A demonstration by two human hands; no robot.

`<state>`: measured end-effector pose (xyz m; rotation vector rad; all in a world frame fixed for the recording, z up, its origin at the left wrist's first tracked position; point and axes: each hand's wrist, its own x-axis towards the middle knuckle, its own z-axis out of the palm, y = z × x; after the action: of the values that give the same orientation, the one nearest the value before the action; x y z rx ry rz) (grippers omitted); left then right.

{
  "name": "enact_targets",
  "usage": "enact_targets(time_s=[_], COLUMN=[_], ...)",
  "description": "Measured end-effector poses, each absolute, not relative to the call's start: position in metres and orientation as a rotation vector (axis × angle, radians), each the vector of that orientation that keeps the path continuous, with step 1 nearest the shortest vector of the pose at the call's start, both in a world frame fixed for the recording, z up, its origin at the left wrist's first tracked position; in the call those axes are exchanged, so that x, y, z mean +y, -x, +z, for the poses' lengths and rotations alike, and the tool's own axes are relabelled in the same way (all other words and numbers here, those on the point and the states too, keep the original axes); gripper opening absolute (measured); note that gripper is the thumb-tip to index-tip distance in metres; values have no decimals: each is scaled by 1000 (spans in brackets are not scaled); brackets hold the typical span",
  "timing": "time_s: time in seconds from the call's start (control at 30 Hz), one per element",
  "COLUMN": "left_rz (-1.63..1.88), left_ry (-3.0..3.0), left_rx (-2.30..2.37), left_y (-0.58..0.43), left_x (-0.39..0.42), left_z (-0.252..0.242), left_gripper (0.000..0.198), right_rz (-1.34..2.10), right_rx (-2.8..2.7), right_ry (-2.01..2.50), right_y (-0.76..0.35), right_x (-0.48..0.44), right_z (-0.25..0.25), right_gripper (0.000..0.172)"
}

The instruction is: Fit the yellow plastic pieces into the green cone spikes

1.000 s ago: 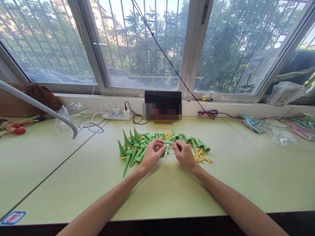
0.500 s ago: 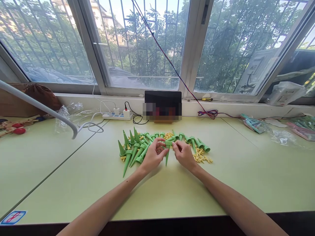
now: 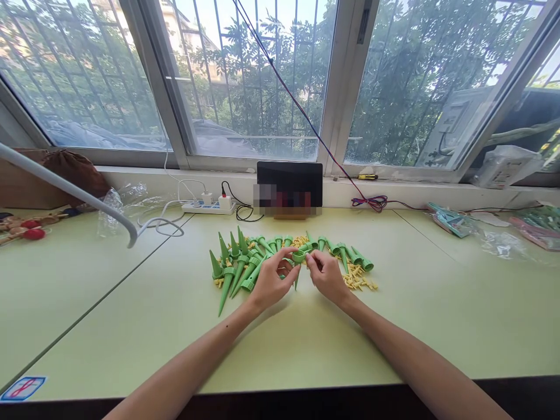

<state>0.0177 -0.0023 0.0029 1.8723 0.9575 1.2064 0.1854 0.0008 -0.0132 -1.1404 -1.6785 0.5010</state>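
Observation:
My left hand (image 3: 276, 276) is closed around a green plastic watering spike (image 3: 298, 256), its tip downward and its round open cap end tilted toward me. Beside the cap end, my right hand (image 3: 324, 272) is closed in a pinch; whatever lies between thumb and fingers is too small to name. More green watering spikes (image 3: 226, 286) lie and stand in a loose pile to the left of and behind my hands. Small yellow plastic pieces (image 3: 359, 279) are scattered among the spikes and to the right of my right hand.
A dark screen (image 3: 289, 181) on a stand is at the back, by the window. Left of it is a power strip (image 3: 207, 206) with plugs and cables. Bundled wires (image 3: 370, 202) and plastic packets (image 3: 450, 219) sit to the right. A white curved rod (image 3: 70, 189) crosses the left side.
The spike in my left hand has tilted, so the opening of its cap end now faces me more. My right hand has stayed beside it, nearly unmoved.

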Motion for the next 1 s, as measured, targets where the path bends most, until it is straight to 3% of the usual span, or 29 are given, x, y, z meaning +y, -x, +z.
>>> enact_targets(time_s=[0.4, 1.0], left_rz=[1247, 1054], left_ry=[-1477, -1477], left_rx=[855, 795], left_y=[-22, -20], left_x=[1, -2], left_z=[9, 11], left_gripper=[29, 29], right_rz=[375, 358], right_rx=[-1718, -1727], right_ry=[1088, 1044], right_y=[-184, -187], right_x=[-5, -2], right_z=[-8, -12], right_gripper=[34, 33])
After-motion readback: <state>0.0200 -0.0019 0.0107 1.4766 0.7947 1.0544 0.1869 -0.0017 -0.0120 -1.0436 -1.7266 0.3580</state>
